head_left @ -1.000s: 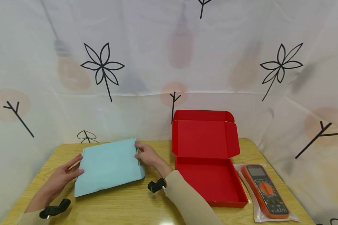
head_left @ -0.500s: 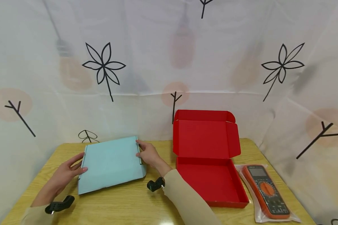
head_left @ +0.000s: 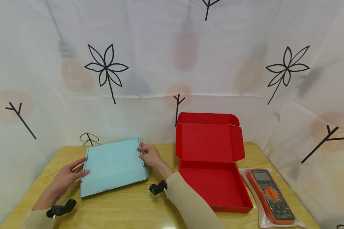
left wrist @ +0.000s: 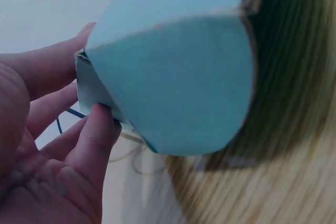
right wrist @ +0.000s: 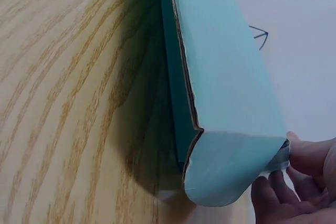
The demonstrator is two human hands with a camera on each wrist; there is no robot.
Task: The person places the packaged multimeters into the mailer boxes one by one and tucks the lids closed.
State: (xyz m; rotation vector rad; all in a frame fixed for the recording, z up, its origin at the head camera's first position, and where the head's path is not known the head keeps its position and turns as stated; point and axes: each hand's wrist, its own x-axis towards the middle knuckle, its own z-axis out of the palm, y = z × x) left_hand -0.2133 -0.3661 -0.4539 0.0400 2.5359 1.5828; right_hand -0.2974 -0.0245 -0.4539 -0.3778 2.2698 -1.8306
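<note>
A light blue cardboard box (head_left: 114, 168) sits on the left half of the table, turned slightly askew. Its lid lies over the top, and a rounded side flap (left wrist: 178, 87) sticks out at the near left corner in the left wrist view. My left hand (head_left: 66, 178) grips the left side, fingers spread along the edge. On the right side, my right hand (head_left: 152, 157) pinches the edge near the far corner. Another rounded flap (right wrist: 220, 174) shows beside the right fingers in the right wrist view. The box's inside is hidden.
Right of my right forearm stands a red cardboard box (head_left: 215, 187) with its lid raised. Beside it, an orange and black multimeter (head_left: 270, 194) lies in a clear plastic bag on the wooden table (head_left: 126, 213). A patterned cloth (head_left: 149, 63) hangs behind.
The blue box has shifted slightly right and away from me with both hands on it, then barely moved in the last half second. The red box and multimeter stay put.
</note>
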